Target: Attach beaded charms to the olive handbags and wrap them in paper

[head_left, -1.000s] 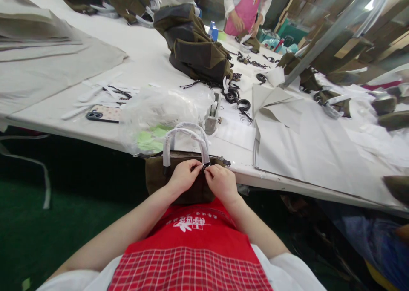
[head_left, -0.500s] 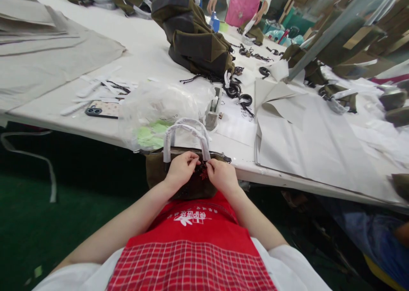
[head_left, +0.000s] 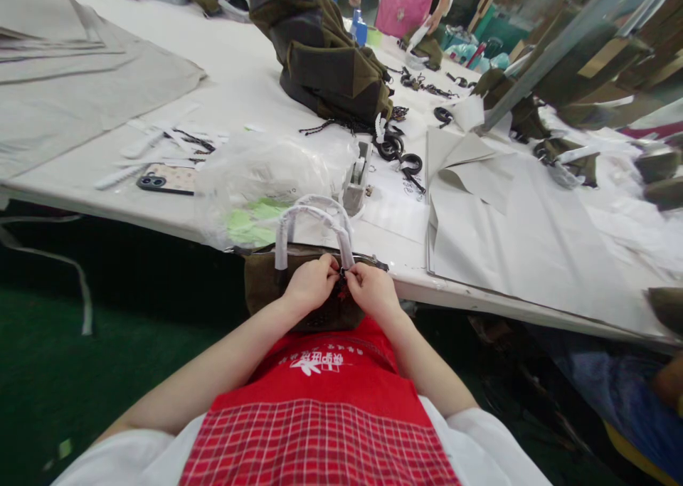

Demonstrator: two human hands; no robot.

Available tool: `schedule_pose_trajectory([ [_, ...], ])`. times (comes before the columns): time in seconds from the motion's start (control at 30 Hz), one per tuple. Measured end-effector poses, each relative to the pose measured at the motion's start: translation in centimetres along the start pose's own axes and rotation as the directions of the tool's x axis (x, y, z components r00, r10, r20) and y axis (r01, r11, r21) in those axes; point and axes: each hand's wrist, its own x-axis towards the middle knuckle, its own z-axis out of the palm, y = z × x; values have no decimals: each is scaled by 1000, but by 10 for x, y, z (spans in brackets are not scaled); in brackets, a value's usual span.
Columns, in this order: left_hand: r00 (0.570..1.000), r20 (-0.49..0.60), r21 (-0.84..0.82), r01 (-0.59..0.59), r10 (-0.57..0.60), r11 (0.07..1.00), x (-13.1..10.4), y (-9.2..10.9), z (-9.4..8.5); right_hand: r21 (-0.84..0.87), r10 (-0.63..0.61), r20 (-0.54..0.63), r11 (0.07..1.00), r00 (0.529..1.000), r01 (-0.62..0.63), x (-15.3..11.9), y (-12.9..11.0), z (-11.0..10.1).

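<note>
An olive-brown handbag (head_left: 261, 287) leans at the table's edge against my apron, its zipped top facing up. Its handles (head_left: 314, 219) stand upright, wrapped in white. At the base of the right-hand handle end, my left hand (head_left: 314, 284) pinches a dark bag charm (head_left: 342, 292) with a red ornament. My right hand (head_left: 373, 289) pinches the same small dark piece from the other side, fingertips nearly meeting the left ones. The exact part between the fingers is too small to make out.
Just beyond the bag lie crumpled clear plastic (head_left: 277, 166), green paper (head_left: 253, 223) and a tape dispenser (head_left: 357, 180). A phone (head_left: 166, 178) rests left, grey sheets (head_left: 512, 215) right. Farther back are a large olive bag (head_left: 331, 66), black rings with cords (head_left: 392, 146) and a co-worker's pink apron (head_left: 405, 2).
My left hand has shifted slightly right, closer to my right hand at the charm. The red ornament now shows less spread out. The view has moved a little.
</note>
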Motion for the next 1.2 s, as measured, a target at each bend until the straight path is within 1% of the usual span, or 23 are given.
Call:
schedule_pose_trajectory([
  [0.1, 999, -15, 26, -31, 31, 999, 0, 0, -1, 15, 24, -26, 1000, 999, -24, 1, -1, 0],
  [0.17, 997, -51, 8, -64, 64, 998, -1, -1, -1, 23, 46, -49, 999, 998, -45, 2, -2, 1],
  [0.23, 995, -77, -34, -73, 70, 997, 0, -3, 0, 39, 57, -64, 998, 996, -54, 3, -2, 2],
  [0.3, 997, -59, -106, -47, 41, 993, 1, -4, 1, 70, 55, -67, 996, 996, -50, 4, -1, 3],
  [0.37, 1000, -15, -198, -13, 10, 980, 3, -4, 1, 120, 52, -70, 992, 996, -43, 6, 2, 6],
  [0.47, 999, 42, -314, 22, -9, 949, 5, -3, 1, 250, 64, -54, 967, 997, -48, 10, 10, 9],
  [0.53, 998, 63, -352, 38, -16, 935, 7, -2, 1, 360, 71, -22, 931, 997, -58, 12, 14, 11],
  [0.6, 998, 57, -356, 44, -25, 934, 7, -1, 2, 430, 75, -1, 900, 997, -68, 13, 17, 11],
  [0.7, 998, 26, -366, 65, -60, 928, 6, 1, 4, 449, 83, 4, 890, 997, -75, 14, 18, 10],
  [0.83, 991, 41, -466, 131, -127, 875, 2, 2, 8, 425, 99, -7, 901, 995, -86, 13, 17, 9],
  [0.93, 995, 35, -506, 100, -96, 857, 1, 1, 11, 391, 112, -63, 917, 992, -79, 12, 16, 11],
  [1.03, 998, 16, -488, 60, -60, 871, 1, -1, 13, 418, 119, -83, 905, 989, -74, 12, 17, 13],
  [1.1, 999, 8, -460, 34, -33, 887, 1, -1, 12, 489, 118, -67, 870, 991, -70, 13, 17, 15],
  [1.2, 998, -15, -400, -60, 59, 915, -1, 0, 6, 647, 126, -63, 760, 990, -55, 11, 19, 17],
])
